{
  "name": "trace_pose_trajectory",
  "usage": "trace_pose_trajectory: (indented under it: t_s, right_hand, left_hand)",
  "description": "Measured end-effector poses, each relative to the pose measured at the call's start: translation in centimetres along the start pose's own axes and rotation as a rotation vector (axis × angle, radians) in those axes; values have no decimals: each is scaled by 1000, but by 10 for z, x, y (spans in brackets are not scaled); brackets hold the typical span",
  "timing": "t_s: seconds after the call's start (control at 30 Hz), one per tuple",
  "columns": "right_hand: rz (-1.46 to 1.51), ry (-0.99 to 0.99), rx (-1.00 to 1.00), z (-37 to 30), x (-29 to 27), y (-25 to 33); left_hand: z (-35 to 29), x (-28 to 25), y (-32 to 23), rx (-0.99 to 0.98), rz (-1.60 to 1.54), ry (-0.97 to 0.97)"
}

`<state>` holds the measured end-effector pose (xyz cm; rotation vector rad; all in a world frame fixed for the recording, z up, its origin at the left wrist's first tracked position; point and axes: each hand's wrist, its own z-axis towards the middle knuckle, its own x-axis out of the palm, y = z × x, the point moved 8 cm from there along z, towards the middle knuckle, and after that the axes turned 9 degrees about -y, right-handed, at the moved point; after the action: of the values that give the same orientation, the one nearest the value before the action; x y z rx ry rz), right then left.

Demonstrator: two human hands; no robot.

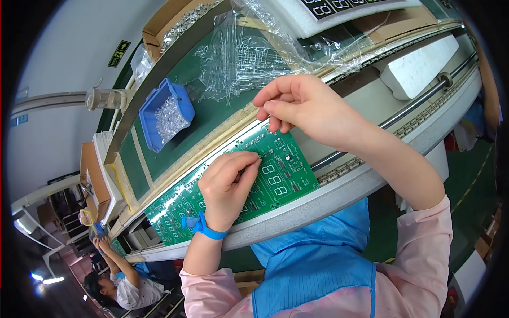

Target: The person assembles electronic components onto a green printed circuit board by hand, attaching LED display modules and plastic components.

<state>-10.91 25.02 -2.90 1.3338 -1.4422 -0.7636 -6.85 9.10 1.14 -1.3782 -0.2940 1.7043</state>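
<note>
A long green circuit board (294, 183) with rows of white digit outlines and small parts lies on the conveyor rail before me. My left hand (228, 183) rests over the board, thumb and forefinger pinched at its surface; whatever sits between the tips is too small to make out. Around that wrist runs a blue wrist strap (214, 233). Just above the board's far right end hovers my right hand (305, 106), fingers curled and thumb against the forefinger, with any held piece hidden.
A blue bin (185, 103) of small clear parts stands on the green bench beyond the rail. Thin wire-legged parts (249, 61) are heaped beside plastic film. White foam (419, 66) lies at the right by a metal rod. Another person (127, 291) works at the far left.
</note>
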Motion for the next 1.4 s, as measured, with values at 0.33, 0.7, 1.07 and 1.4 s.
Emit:
trace_pose_trajectory:
  t_s: [0.33,0.7,1.07,1.4]
  right_hand:
    - [23,12,-24,-1,6,2]
    - [-5,23,-30,-1,9,0]
    - [-96,-9,-69,7,16,-21]
    - [-120,-29,-98,6,19,-20]
  left_hand:
    - [-1,6,-3,59,34,24]
    - [0,9,-3,59,29,54]
    - [-3,15,-5,49,73,79]
    - [-1,15,-8,100,81,104]
